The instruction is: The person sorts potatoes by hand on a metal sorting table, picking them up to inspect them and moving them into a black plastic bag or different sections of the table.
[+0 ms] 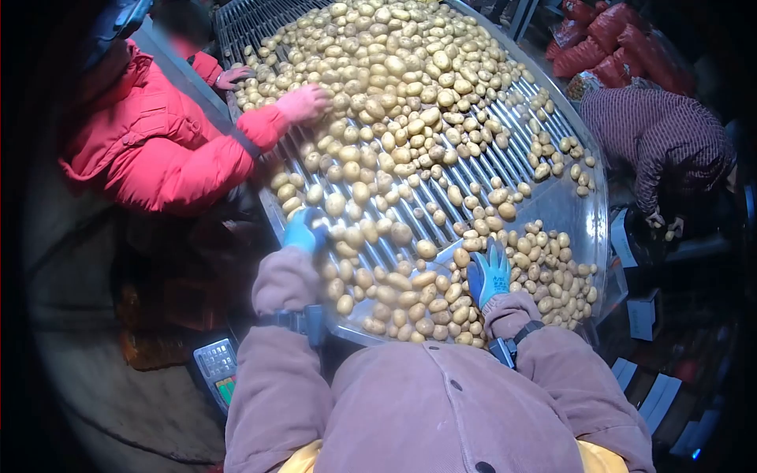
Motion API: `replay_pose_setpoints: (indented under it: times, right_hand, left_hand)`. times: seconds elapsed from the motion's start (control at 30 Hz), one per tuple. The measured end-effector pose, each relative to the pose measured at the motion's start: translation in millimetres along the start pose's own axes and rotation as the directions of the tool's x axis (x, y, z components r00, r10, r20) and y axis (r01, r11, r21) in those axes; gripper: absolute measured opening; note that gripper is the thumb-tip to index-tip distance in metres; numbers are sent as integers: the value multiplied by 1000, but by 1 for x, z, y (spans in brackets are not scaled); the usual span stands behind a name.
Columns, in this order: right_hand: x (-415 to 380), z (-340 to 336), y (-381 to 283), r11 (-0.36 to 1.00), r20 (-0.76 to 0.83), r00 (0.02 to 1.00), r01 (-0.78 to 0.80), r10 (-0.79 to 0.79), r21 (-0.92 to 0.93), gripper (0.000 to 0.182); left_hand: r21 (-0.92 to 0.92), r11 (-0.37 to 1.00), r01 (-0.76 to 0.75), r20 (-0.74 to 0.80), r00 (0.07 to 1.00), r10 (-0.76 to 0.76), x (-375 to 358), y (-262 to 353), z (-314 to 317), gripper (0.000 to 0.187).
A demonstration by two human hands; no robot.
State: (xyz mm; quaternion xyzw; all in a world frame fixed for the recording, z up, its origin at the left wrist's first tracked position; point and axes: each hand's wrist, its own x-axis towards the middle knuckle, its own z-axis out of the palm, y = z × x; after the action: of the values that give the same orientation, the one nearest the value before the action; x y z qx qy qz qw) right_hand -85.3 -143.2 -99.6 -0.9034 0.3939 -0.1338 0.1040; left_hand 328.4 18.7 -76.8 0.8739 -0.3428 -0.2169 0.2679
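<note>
Many yellow potatoes (426, 118) cover a sorting table with a metal roller grate (465, 177). My right hand (493, 276), in a light blue and dark blue glove, lies open among the potatoes at the near right, fingers stretched forward and slightly apart. At the near left edge of the grate is my left hand (303, 230), gloved in the same blue and blurred, with its fingertips close beside several potatoes. Whether those fingers grip anything I cannot tell. Between my two hands, a dense heap of potatoes (402, 299) rests at the front edge.
On the left, a person in a red jacket (165, 134) reaches a pink-gloved hand (303, 104) onto the potatoes. Another person in a dark patterned top (658, 138) bends at the right. Filled red mesh sacks (611, 39) stand behind. A keypad device (217, 366) sits at lower left.
</note>
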Motion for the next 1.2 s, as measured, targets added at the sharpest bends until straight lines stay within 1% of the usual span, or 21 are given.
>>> replay_pose_setpoints:
  times: [0.03, 0.07, 0.1, 0.17, 0.23, 0.37, 0.4, 0.5, 0.53, 0.57, 0.6, 0.63, 0.7, 0.77, 0.83, 0.9, 0.97, 1.07, 1.13, 1.17, 1.2]
  right_hand:
    - [0, -1, -1, 1000, -1, 1000, -4, 4, -6, 23]
    - [0, -3, -3, 1000, 1, 1000, -4, 4, -11, 23]
    - [2, -6, -6, 1000, 2, 1000, -1, 1, -16, 23]
    - [4, -8, -9, 999, 22, 1000, 5, -5, -31, 23]
    - [4, -9, -9, 1000, 26, 1000, -12, 12, -21, 24]
    - [1, -2, -1, 997, -1, 1000, 6, -6, -73, 30]
    - [0, 0, 0, 997, -5, 1000, 5, -6, -74, 30]
    - [1, -1, -3, 999, -14, 1000, 1, -2, -52, 27]
    - [0, 0, -2, 999, -13, 1000, 0, 0, -51, 27]
    - [-2, 0, 0, 999, -8, 1000, -2, 1, -51, 28]
    - [-2, 0, 1, 999, -12, 1000, 1, -2, -53, 29]
    - [-3, 0, 2, 999, -11, 1000, 4, -5, -53, 29]
    - [-5, 1, 0, 998, -2, 1000, 8, -8, -58, 30]
    - [-2, -3, -3, 998, 12, 1000, 15, -14, -69, 31]
    - [-2, -4, -5, 999, 21, 1000, 12, -11, -49, 29]
    - [-1, -4, -4, 999, 35, 999, 11, -10, -33, 29]
    - [0, -2, -3, 1000, 46, 999, -1, 2, -29, 30]
    - [1, -1, -2, 999, 43, 999, 6, -4, -43, 30]
    - [2, -3, -4, 998, 50, 999, 8, -4, -62, 30]
    - [2, -3, -3, 998, 48, 999, 13, -10, -55, 30]
    - [3, -3, -3, 999, 45, 999, 17, -15, -45, 29]
  left_hand:
    - [-124, 991, 50, -14, 999, -53, 9, -11, 3, 30]
    - [-184, 981, 65, -28, 997, -71, 7, 2, -3, 36]
    - [-69, 984, 166, 20, 986, -165, -3, 47, -25, 45]
    - [-51, 995, 83, 19, 996, -82, 15, 33, -4, 52]
    - [260, 963, 64, 125, 987, -100, 17, 65, -2, 49]
    - [312, 935, 167, -8, 985, -173, 35, 69, 28, 42]
    - [316, 931, 185, 49, 976, -211, 38, 75, 23, 43]
    - [172, 984, 39, 115, 992, -60, 30, 68, 10, 43]
    - [31, 995, 98, 83, 992, -100, 30, 52, 13, 47]
    - [-59, 994, -89, 38, 995, 92, 37, 15, 24, 53]
    - [-457, 888, 44, 116, 993, 10, 32, 4, 19, 56]
    - [-762, 618, 196, 222, 974, -37, 22, -5, 14, 60]
    - [-798, 574, 182, 183, 981, -56, -16, -3, -22, 62]
    - [-817, 566, 108, 166, 985, 52, -54, -26, -51, 57]
    - [-878, 477, 31, 32, 999, -6, -105, -29, -69, 53]
    - [-839, 522, 155, 60, 979, -195, -154, -56, -84, 49]
    - [-659, 699, 280, 86, 950, -300, -188, -119, -84, 49]
    - [-460, 765, 450, 8, 864, -503, -217, -160, -60, 46]
    - [-543, 724, 425, -44, 847, -530, -202, -93, -61, 42]
    - [-437, 858, 270, -169, 912, -374, -186, -88, -54, 39]
    - [-297, 948, 112, -286, 937, -200, -171, -83, -47, 36]
